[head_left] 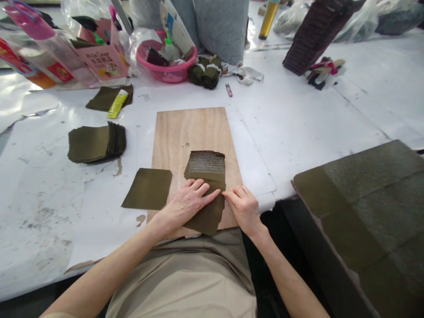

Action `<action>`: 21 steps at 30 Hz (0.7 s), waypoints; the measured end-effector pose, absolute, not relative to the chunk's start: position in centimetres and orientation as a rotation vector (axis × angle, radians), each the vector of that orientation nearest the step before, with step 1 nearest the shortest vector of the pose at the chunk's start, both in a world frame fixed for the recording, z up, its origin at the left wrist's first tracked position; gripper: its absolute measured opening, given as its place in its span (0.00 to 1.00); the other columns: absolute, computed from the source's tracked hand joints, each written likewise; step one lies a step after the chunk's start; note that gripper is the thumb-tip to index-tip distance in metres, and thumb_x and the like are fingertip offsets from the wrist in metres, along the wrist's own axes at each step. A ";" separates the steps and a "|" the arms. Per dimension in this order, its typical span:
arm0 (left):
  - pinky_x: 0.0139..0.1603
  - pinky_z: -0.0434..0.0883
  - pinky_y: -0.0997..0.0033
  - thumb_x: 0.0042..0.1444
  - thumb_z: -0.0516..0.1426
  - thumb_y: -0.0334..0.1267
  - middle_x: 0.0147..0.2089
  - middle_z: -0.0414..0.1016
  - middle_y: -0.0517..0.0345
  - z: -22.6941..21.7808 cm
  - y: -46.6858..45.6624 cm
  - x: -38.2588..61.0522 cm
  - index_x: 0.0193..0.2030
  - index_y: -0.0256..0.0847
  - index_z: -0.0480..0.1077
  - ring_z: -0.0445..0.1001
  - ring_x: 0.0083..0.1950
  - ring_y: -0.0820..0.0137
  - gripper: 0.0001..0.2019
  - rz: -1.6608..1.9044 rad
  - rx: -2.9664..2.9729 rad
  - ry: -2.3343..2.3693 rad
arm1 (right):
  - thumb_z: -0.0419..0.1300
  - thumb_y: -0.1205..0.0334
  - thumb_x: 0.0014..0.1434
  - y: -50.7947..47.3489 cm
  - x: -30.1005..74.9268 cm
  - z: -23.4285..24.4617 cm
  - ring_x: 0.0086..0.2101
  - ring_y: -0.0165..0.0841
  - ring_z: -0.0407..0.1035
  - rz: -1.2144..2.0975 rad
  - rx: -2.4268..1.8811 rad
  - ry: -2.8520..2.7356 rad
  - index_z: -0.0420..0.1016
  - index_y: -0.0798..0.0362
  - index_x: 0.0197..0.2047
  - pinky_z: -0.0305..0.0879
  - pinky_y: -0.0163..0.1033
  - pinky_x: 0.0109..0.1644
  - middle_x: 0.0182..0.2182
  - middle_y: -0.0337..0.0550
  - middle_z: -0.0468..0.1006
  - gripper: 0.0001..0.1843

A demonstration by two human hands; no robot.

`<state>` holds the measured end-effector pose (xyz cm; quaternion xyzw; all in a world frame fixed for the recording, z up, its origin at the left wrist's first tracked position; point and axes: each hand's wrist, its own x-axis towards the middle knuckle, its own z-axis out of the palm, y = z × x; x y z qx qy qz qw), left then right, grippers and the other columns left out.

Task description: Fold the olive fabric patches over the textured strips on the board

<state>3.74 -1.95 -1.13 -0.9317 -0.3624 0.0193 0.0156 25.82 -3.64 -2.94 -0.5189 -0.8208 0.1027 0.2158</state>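
Note:
An olive-green fabric piece (208, 216) lies on a wooden board (192, 128), its lower part hanging near the board's front edge. At its upper end sits a stack of dark layers with a speckled grey face (208, 162). My left hand (190, 196) rests flat across the fabric, fingers stretched out and thumb pointing right. The right-hand edge of the fabric is pinched between thumb and forefinger of my right hand (243, 205), close to the left thumb. To the left, a single olive fabric square (149, 189) overlaps the board's edge.
Left are a stack of olive pieces (89, 143) and a yellow tube (117, 104) on more fabric. Behind stand a pink basket (162, 73), an olive bundle (207, 73), thread snips (229, 90) and a dark tall stack (314, 39). Large olive sheets (364, 212) lie at right.

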 end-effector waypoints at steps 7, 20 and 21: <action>0.45 0.63 0.61 0.66 0.50 0.33 0.44 0.66 0.52 -0.6 -2.2 4.3 0.66 0.47 0.55 0.65 0.48 0.62 0.22 0.087 -2.856 -1.092 | 0.57 0.67 0.64 -4.2 26.1 -2.9 0.39 0.34 0.64 0.208 -1.455 -2.338 0.77 0.48 0.49 0.63 0.37 0.43 0.36 0.43 0.74 0.12; 0.43 0.62 0.61 0.65 0.51 0.34 0.42 0.65 0.54 -0.5 -2.2 4.6 0.65 0.50 0.56 0.65 0.45 0.62 0.22 0.066 -2.871 -1.067 | 0.56 0.68 0.65 -5.7 26.7 -3.2 0.39 0.34 0.64 0.229 -1.577 -2.268 0.76 0.45 0.54 0.63 0.38 0.45 0.40 0.43 0.73 0.17; 0.43 0.62 0.60 0.65 0.51 0.33 0.42 0.65 0.54 -0.4 -2.2 4.6 0.65 0.50 0.56 0.65 0.45 0.62 0.22 0.060 -2.874 -1.069 | 0.55 0.68 0.65 -5.7 26.6 -3.1 0.39 0.34 0.64 0.245 -1.593 -2.249 0.75 0.44 0.54 0.63 0.38 0.45 0.40 0.43 0.73 0.17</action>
